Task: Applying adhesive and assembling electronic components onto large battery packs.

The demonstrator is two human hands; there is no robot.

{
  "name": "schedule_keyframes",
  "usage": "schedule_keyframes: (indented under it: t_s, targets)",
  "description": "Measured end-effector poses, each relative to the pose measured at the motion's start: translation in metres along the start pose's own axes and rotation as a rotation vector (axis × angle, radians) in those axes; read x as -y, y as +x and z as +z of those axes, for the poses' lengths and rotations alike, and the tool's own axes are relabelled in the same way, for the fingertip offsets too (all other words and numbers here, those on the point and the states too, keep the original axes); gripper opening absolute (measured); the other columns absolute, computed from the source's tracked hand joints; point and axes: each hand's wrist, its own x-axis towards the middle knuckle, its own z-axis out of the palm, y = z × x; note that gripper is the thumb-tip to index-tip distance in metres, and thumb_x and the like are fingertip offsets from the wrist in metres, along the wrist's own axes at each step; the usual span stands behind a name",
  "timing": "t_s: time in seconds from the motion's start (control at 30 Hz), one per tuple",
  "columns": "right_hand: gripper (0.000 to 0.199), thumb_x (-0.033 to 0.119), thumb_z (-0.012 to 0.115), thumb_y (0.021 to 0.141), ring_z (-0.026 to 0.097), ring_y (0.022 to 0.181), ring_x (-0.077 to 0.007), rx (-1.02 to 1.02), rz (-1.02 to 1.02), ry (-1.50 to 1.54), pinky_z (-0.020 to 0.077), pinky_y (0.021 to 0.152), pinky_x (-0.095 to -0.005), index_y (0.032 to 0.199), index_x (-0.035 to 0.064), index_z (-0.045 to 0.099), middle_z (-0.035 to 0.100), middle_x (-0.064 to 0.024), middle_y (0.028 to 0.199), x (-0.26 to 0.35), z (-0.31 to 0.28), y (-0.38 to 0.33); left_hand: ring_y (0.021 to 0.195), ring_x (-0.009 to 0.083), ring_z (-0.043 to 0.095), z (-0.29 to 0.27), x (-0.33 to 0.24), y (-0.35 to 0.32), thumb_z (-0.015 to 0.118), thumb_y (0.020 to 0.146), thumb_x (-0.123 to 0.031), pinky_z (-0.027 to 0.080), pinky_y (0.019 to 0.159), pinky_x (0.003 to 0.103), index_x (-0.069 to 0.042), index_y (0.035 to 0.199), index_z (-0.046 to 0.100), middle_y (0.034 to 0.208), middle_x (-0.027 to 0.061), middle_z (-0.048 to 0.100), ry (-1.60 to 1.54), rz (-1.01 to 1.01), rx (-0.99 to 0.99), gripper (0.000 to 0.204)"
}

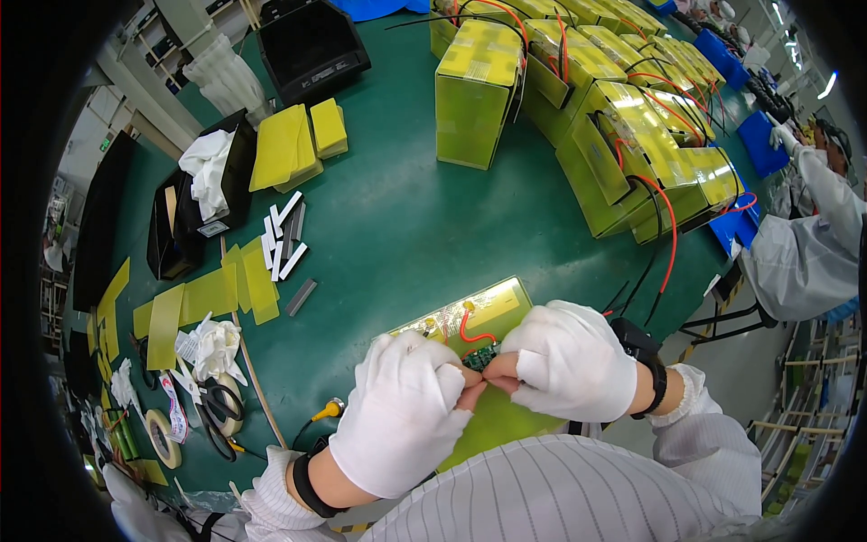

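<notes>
Right in front of me lies a yellow-wrapped battery pack (506,298) with printing on one face. A short red wire (466,327) curves from it toward a small green circuit board (479,358), which my hands partly cover. My left hand (397,411), in a white glove with bare fingertips, is closed in a pinch at the board's near edge. My right hand (571,361), gloved the same way, pinches there too, its fingertips meeting the left ones. Whatever lies between the fingertips is too small and hidden to make out.
Several yellow packs (479,90) with red and black leads stand at the far right. Yellow sheets (284,149), grey and white strips (287,235), black bins (312,54), scissors (215,411) and tape (163,438) lie leftward. Another person's sleeve (804,271) shows at right.
</notes>
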Motion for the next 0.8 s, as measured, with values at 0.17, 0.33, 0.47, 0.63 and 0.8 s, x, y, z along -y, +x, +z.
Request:
schedule_keyframes:
  t_s: [0.17,0.33,0.47,0.63,0.8]
  targets:
    - [0.020,0.016,0.073,0.067,0.055,0.070,-0.0236,-0.014,-0.018,-0.031,0.0449,0.059,-0.0365,0.082,0.0107,0.060,0.050,-0.0036,0.072,0.000,0.002,-0.002,0.079,0.0257,0.054,0.002,0.000,-0.001,0.075,0.074,-0.012,0.044,0.073,0.039,-0.007,0.072,0.056,0.083,0.0048,0.057,0.004,0.009,-0.004,0.020]
    - [0.022,0.015,0.073,0.065,0.055,0.069,-0.0233,-0.068,-0.038,-0.041,0.0444,0.058,-0.0360,0.080,0.0110,0.058,0.049,-0.0037,0.072,-0.001,0.004,-0.004,0.080,0.0251,0.055,-0.001,-0.001,-0.002,0.075,0.073,-0.010,0.044,0.074,0.037,-0.007,0.076,0.059,0.084,0.0038,0.058,-0.017,0.018,-0.026,0.017]
    - [0.021,0.015,0.073,0.065,0.055,0.069,-0.0232,-0.070,-0.033,-0.027,0.0444,0.058,-0.0359,0.080,0.0112,0.058,0.049,-0.0035,0.072,-0.001,0.005,-0.004,0.081,0.0250,0.055,0.000,-0.001,-0.002,0.075,0.072,-0.010,0.044,0.074,0.037,-0.007,0.079,0.061,0.084,0.0030,0.058,0.000,0.002,-0.023,0.016]
    - [0.030,0.012,0.081,0.060,0.055,0.064,-0.0199,-0.103,-0.021,-0.008,0.0425,0.055,-0.0340,0.085,0.0175,0.065,0.057,0.0027,0.076,-0.002,0.005,-0.006,0.080,0.0256,0.055,-0.002,-0.002,0.001,0.076,0.068,-0.009,0.044,0.073,0.038,-0.007,0.078,0.061,0.083,0.0039,0.057,-0.038,-0.003,-0.030,0.018]
    - [0.030,0.011,0.082,0.059,0.056,0.065,-0.0189,-0.157,0.016,0.047,0.0435,0.056,-0.0327,0.085,0.0171,0.069,0.059,0.0034,0.076,0.001,0.003,-0.014,0.079,0.0257,0.055,-0.001,-0.003,0.001,0.076,0.067,-0.008,0.044,0.073,0.039,-0.008,0.075,0.060,0.082,0.0040,0.056,-0.051,-0.014,-0.021,0.017]
